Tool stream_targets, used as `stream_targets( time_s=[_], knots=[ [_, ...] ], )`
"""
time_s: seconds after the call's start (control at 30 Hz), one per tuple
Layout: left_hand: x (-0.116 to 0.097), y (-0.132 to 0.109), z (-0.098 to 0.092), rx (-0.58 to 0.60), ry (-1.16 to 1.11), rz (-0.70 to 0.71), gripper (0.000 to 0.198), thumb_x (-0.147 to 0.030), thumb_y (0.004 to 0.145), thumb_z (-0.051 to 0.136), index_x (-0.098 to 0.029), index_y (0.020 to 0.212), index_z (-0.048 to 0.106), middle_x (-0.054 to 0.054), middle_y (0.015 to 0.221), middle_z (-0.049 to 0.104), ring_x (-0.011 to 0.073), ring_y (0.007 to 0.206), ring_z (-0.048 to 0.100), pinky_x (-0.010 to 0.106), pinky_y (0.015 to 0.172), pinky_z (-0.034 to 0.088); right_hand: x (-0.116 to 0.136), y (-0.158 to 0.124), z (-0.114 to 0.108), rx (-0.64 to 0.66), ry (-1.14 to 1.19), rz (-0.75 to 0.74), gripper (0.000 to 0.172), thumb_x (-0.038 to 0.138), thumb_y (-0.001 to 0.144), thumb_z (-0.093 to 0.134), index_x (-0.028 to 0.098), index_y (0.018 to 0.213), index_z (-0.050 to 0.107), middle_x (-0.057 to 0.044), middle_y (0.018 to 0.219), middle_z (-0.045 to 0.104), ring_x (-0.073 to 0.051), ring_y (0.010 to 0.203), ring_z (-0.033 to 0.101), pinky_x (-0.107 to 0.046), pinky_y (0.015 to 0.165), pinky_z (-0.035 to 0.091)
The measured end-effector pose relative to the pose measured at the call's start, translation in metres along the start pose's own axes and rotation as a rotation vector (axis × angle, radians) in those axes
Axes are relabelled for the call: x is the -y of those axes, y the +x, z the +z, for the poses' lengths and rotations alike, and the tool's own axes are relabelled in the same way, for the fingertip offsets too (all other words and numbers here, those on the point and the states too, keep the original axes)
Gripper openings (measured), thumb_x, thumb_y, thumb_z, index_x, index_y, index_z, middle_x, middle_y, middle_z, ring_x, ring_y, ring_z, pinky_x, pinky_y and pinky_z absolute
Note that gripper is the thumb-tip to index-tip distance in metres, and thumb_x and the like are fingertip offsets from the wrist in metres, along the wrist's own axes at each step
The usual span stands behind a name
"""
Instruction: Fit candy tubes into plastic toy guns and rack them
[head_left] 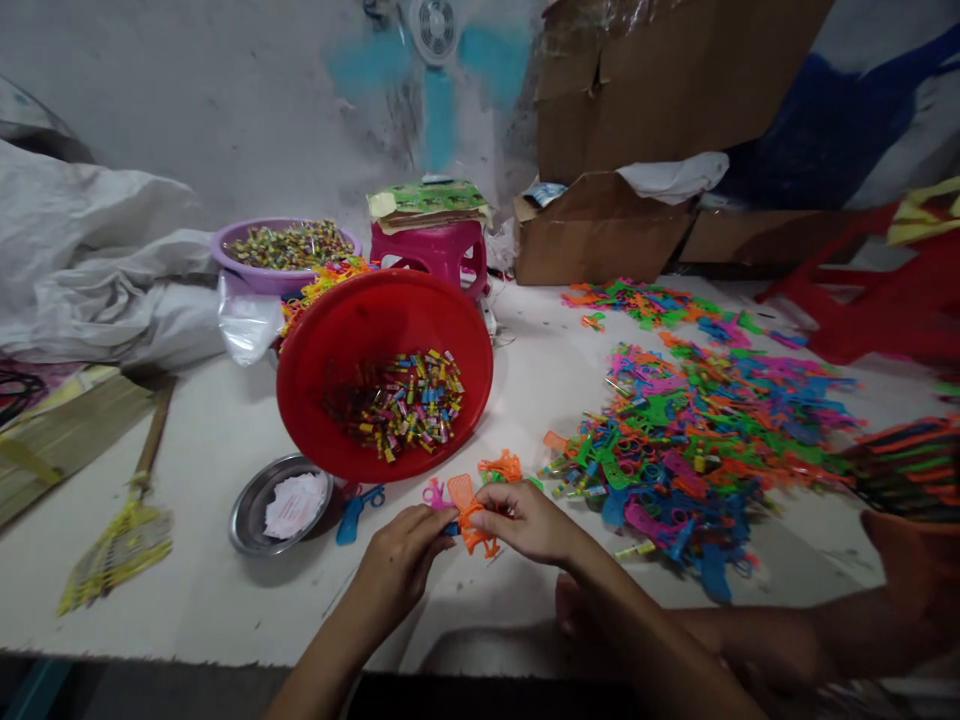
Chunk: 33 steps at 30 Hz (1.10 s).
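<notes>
Over the front of the table, an orange plastic toy gun (463, 492) is held between both hands. My right hand (529, 518) pinches it from the right with thumb and forefinger. My left hand (401, 560) closes on its left side, and a small blue bit shows at those fingertips, partly hidden. Just beyond the hands lie a pink piece (433, 493) and another orange piece (500, 466). A blue toy gun (360, 514) rests left of my left hand, beside a steel bowl (241, 520) of paper slips (297, 503).
A tilted red basin (300, 385) holds small colourful tubes (420, 405). Toy guns are heaped (675, 450) at right, near another person's arm (765, 635). Behind stand a purple basin (219, 248), a pink stool (435, 250) and cardboard boxes (592, 240). A yellow fly swatter (124, 550) lies left.
</notes>
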<state>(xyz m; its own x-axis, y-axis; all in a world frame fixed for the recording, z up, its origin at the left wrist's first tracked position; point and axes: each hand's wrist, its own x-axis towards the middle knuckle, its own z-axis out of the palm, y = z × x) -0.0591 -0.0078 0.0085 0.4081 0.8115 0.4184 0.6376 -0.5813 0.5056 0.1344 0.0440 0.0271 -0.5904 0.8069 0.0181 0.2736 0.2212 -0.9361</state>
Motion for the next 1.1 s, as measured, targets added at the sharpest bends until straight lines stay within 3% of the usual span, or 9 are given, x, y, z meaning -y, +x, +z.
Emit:
stream_targets(
  time_s=[0.37,0.5,0.57,0.63,0.7,0.77,0.87,0.97,1.1],
  knots=[
    [-0.016,-0.022,0.048,-0.21,0.261,-0.092,0.027,-0.009,0.081,0.041,-0.021,0.097,0.059,0.004,0.074,0.06,0.016,0.067,0.05,0.026,0.058,0.042,-0.02,-0.006,0.005,0.216,-0.007,0.052,0.028,0.028,0.075,0.051,0.017,0.051,0.042,0.006,0.049,0.031,-0.006,0.045,0.028,-0.017,0.04,0.021],
    [0.001,-0.016,0.046,-0.174,0.188,-0.289,0.037,-0.025,0.081,0.048,-0.019,0.117,0.047,0.009,0.1,0.061,0.0206,0.09,0.054,0.032,0.074,0.045,-0.025,-0.025,-0.034,0.165,-0.118,0.172,0.028,0.033,0.075,0.051,0.016,0.052,0.051,0.005,0.046,0.042,-0.008,0.044,0.036,-0.018,0.041,0.025],
    [0.021,-0.017,0.04,-0.171,0.216,-0.367,0.046,-0.031,0.079,0.05,-0.017,0.122,0.043,0.012,0.113,0.056,0.0242,0.104,0.049,0.039,0.084,0.042,-0.029,-0.045,-0.073,0.015,-0.261,0.336,0.031,0.04,0.076,0.049,0.016,0.06,0.059,0.0,0.051,0.052,-0.012,0.047,0.044,-0.021,0.044,0.031],
    [0.041,-0.02,0.033,-0.155,0.256,-0.378,0.036,-0.03,0.08,0.048,-0.016,0.112,0.052,0.012,0.11,0.058,0.025,0.103,0.05,0.041,0.087,0.04,-0.034,-0.06,-0.109,-0.351,-0.531,0.541,0.032,0.043,0.075,0.049,0.014,0.074,0.064,-0.007,0.066,0.061,-0.02,0.06,0.053,-0.028,0.052,0.037],
    [0.054,-0.02,0.028,-0.149,0.278,-0.381,0.025,-0.025,0.081,0.045,-0.016,0.1,0.06,0.01,0.101,0.062,0.0228,0.096,0.053,0.038,0.085,0.041,-0.039,-0.062,-0.123,-0.758,-0.821,0.627,0.036,0.041,0.073,0.051,0.01,0.087,0.064,-0.016,0.085,0.062,-0.028,0.079,0.055,-0.036,0.064,0.04],
    [0.059,-0.012,0.021,-0.166,0.321,-0.408,0.025,-0.018,0.081,0.041,-0.015,0.097,0.061,0.01,0.096,0.063,0.0207,0.091,0.055,0.035,0.083,0.042,-0.04,-0.049,-0.1,-0.844,-0.918,0.529,0.036,0.036,0.076,0.048,0.01,0.095,0.063,-0.019,0.096,0.06,-0.03,0.091,0.052,-0.04,0.075,0.038],
    [0.059,0.014,0.002,-0.1,0.467,-0.477,0.033,-0.007,0.077,0.039,-0.012,0.102,0.059,0.011,0.095,0.063,0.0211,0.089,0.053,0.032,0.081,0.041,-0.035,-0.011,-0.015,-0.401,-0.74,0.279,0.031,0.033,0.078,0.048,0.018,0.1,0.062,-0.011,0.098,0.061,-0.024,0.093,0.052,-0.035,0.082,0.038],
    [0.06,0.041,-0.018,0.066,0.646,-0.606,0.029,-0.011,0.078,0.039,-0.01,0.095,0.062,0.014,0.089,0.063,0.0249,0.086,0.052,0.035,0.077,0.04,-0.032,0.019,0.068,-0.212,-0.703,0.236,0.045,0.037,0.073,0.056,0.017,0.112,0.056,-0.011,0.106,0.058,-0.027,0.097,0.049,-0.036,0.082,0.039],
    [0.066,0.058,-0.022,0.091,0.748,-0.765,0.033,-0.028,0.081,0.039,-0.006,0.085,0.063,0.02,0.085,0.062,0.0316,0.087,0.052,0.041,0.071,0.04,-0.043,0.023,0.099,-0.231,-0.761,0.207,0.046,0.032,0.072,0.056,0.018,0.116,0.053,-0.012,0.111,0.054,-0.029,0.101,0.046,-0.041,0.085,0.036]
  ],
)
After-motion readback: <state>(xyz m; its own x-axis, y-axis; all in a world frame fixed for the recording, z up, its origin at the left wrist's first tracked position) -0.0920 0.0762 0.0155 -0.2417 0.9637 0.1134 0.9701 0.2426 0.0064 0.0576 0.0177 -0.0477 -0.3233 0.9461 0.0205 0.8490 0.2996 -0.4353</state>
